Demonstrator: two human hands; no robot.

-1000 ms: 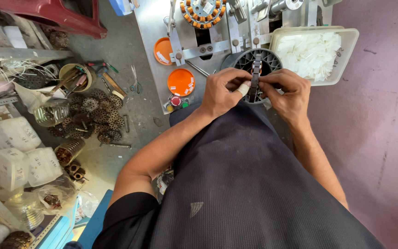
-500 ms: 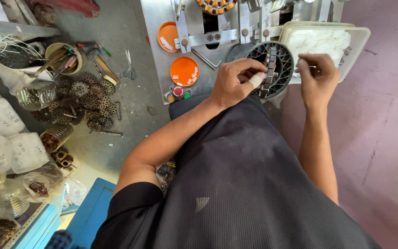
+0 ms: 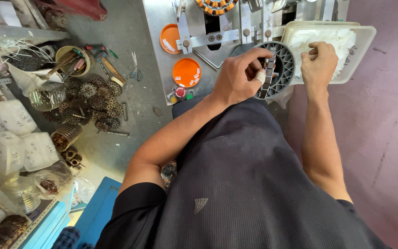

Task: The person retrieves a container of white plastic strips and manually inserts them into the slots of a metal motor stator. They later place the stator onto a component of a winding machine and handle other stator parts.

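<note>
Left hand (image 3: 238,78) grips the round grey slotted stator ring (image 3: 285,60), fingers curled over its rim at nine o'clock and a taped fingertip pinching a short stack of small dark blocks (image 3: 268,74) against the ring's face. Ring sits at the near edge of the grey metal machine table (image 3: 160,32), just at eleven o'clock from the person's lap. Right hand (image 3: 318,62) is over at three o'clock of the ring, knuckles bunched, fingertips dipped into the shallow white plastic tray (image 3: 365,50) filled with white paper strips (image 3: 346,39); whether it has a strip pinched cannot be told, the fingers hide it.

To do this well, judging from the grip: keep the ring steady with the left so the slots stay facing up, and pick one strip only, not a clump.

Round the bench: two orange round lids (image 3: 186,72) lie at nine o'clock of the ring, with small red, yellow and green buttons (image 3: 180,94) just below them. Further out at nine o'clock, on the grey floor, a heap of dark wound rotor cores (image 3: 86,99), scissors (image 3: 135,71) and a yellow pot of hand tools (image 3: 72,57).
</note>
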